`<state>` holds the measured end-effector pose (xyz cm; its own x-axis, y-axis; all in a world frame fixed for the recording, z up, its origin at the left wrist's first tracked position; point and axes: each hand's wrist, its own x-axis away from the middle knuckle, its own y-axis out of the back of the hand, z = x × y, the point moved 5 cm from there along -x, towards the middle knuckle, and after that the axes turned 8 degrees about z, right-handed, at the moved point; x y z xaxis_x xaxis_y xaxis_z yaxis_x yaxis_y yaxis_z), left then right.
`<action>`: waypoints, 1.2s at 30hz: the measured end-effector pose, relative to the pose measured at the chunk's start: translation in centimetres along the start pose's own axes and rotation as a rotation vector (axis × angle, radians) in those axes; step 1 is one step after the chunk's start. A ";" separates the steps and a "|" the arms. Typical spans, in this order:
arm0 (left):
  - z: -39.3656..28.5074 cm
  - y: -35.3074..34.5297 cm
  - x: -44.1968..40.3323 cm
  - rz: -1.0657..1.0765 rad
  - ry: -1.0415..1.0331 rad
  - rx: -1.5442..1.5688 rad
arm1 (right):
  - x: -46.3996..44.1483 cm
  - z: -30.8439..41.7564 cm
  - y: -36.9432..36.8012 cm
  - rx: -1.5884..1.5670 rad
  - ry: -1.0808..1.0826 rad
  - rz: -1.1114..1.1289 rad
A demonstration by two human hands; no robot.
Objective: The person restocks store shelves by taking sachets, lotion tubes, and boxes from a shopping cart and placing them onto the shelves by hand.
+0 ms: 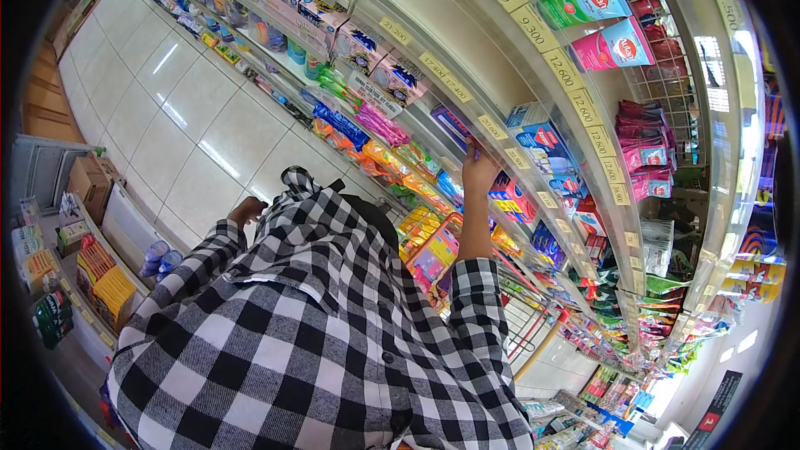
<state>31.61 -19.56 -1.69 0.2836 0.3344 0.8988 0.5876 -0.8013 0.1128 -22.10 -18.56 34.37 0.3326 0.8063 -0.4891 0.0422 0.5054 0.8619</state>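
My right hand [479, 170] reaches into a shelf on the right, its fingers closed at the near end of a long dark blue box [451, 127]. Part of the fingers is hidden by the box and the shelf edge. Beside that hand are blue and pink packs [510, 198] and a blue and white box [540, 138]. My left hand [247, 211] hangs low at my left side above the tiled floor, its fingers loosely curled, with nothing visible in them.
Price labels [451, 88] run along the shelf edges. Autan packs [612, 46] stand on an upper shelf. A wire shopping cart [527, 325] is close to my right elbow. Another shelf with orange boxes [115, 290] stands on the left, across the tiled aisle [200, 125].
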 end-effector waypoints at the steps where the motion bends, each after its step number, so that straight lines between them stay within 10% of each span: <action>1: 0.0 0.1 -0.3 -0.001 0.002 -0.004 | 0.2 -0.5 -0.3 -0.001 -0.004 0.000; 36: 0.0 0.5 -3.5 -0.002 -0.080 -0.106 | -1.3 -2.3 1.3 0.053 0.039 0.091</action>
<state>30.91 -21.17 -4.80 0.3441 0.3712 0.8625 0.5058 -0.8472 0.1628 -24.62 -18.23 35.80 0.3001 0.8599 -0.4129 0.0635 0.4139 0.9081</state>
